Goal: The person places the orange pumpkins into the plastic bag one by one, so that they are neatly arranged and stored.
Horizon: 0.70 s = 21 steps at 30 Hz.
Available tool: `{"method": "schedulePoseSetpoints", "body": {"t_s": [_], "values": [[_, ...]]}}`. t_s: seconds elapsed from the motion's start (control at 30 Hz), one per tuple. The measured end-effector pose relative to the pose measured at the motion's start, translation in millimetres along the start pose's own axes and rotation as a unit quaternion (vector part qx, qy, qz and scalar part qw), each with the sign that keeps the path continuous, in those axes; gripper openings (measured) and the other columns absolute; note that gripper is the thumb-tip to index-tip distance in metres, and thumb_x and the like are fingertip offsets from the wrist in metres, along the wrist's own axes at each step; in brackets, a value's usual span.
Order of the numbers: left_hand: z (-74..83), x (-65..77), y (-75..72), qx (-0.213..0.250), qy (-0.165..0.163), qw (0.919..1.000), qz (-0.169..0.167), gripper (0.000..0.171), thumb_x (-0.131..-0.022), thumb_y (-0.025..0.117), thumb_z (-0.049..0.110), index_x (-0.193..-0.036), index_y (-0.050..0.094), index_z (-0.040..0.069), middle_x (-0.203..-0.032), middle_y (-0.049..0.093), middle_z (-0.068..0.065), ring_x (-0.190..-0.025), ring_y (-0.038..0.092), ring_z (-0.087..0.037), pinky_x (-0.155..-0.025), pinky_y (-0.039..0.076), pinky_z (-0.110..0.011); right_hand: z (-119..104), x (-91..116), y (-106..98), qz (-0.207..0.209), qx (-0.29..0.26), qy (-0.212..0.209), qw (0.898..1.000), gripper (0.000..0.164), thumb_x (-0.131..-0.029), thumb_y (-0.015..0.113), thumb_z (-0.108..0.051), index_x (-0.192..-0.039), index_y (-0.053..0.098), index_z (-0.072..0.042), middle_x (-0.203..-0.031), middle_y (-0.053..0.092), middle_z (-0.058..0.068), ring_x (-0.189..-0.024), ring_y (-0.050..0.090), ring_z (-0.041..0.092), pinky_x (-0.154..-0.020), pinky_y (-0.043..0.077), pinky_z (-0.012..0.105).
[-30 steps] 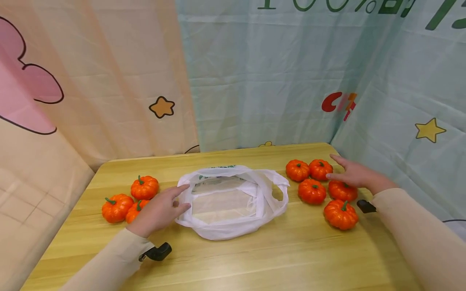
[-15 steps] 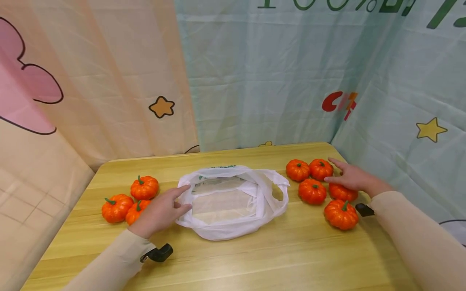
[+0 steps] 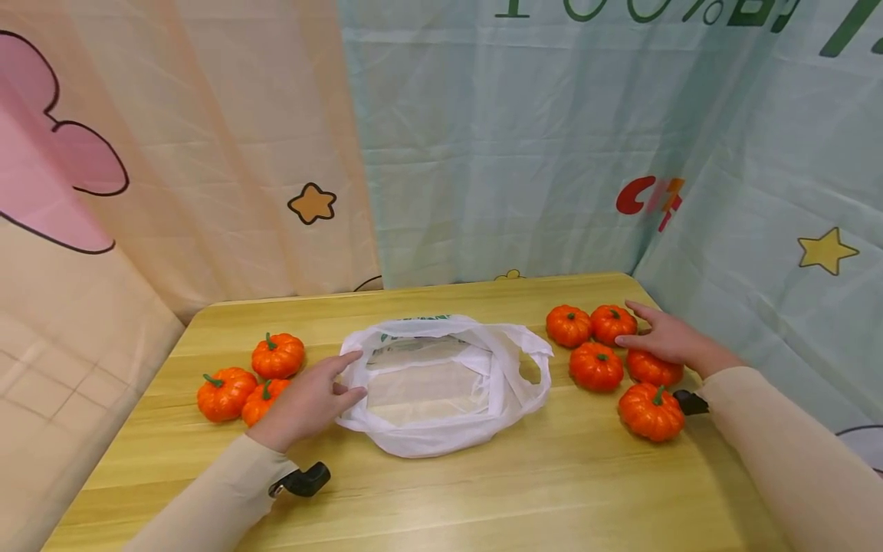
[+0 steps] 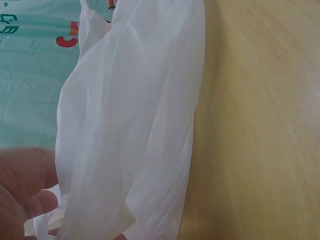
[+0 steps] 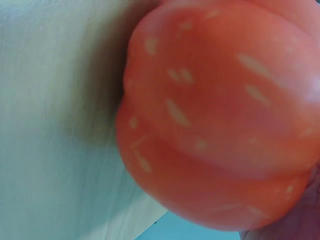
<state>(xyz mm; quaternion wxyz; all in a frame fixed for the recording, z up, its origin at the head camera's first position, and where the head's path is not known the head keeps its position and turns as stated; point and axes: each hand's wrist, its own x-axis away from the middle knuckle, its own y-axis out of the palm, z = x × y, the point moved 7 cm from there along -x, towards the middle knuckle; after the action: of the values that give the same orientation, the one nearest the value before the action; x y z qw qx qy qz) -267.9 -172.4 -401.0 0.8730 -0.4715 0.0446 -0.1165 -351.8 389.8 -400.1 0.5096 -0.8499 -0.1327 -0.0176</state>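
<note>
A white plastic bag (image 3: 441,443) lies spread with its mouth upward in the middle of the table. My left hand (image 3: 310,402) grips its left rim; thumb and index finger reach over the edge, the other fingers mostly hidden. In the left wrist view, fingers (image 4: 30,172) meet the bag's thin wall (image 4: 135,110). At the right, my right hand (image 3: 669,337) grips a small orange pumpkin (image 3: 651,370) from above, covering its top. The right wrist view shows this pumpkin (image 5: 215,110) up close, with part of the hand (image 5: 290,225) at its lower right.
Several more pumpkins surround the right hand, one (image 3: 651,412) nearest me and one (image 3: 595,366) to its left. Left of the bag sits another group of pumpkins (image 3: 226,394), partly behind the left hand. Printed curtains (image 3: 497,169) enclose the wooden table (image 3: 441,506).
My right hand has come down and slightly left onto the pumpkin. The left hand stays at the bag's rim, and the view shifts slightly.
</note>
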Motion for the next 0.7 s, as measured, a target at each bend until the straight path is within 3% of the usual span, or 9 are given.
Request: {"method": "schedulePoseSetpoints", "body": {"t_s": [0.3, 0.7], "values": [[-0.3, 0.5, -0.9, 0.014, -0.011, 0.9998, -0.001, 0.070, -0.099, 0.074, 0.033, -0.159, 0.046, 0.011, -0.142, 0.064, -0.019, -0.102, 0.072, -0.020, -0.080, 0.061, -0.033, 0.1, -6.6, -1.6, -0.003, -0.016, 0.012, 1.000, 0.098, -0.100, 0.064, -0.054, -0.164, 0.020, 0.006, -0.163, 0.025, 0.041, -0.145, 0.031, 0.061, -0.116, 0.028, 0.075], [1.5, 0.7, 0.1, 0.020, -0.010, 0.9997, -0.002, 0.071, -0.099, 0.074, 0.032, -0.159, 0.045, 0.009, -0.143, 0.063, -0.021, -0.104, 0.075, -0.022, -0.082, 0.062, -0.036, 3.2, -17.0, -1.6, 0.003, -0.019, 0.004, 1.000, 0.091, -0.098, 0.073, -0.040, -0.159, 0.028, 0.012, -0.158, 0.034, 0.042, -0.141, 0.037, 0.058, -0.117, 0.029, 0.072]]}}
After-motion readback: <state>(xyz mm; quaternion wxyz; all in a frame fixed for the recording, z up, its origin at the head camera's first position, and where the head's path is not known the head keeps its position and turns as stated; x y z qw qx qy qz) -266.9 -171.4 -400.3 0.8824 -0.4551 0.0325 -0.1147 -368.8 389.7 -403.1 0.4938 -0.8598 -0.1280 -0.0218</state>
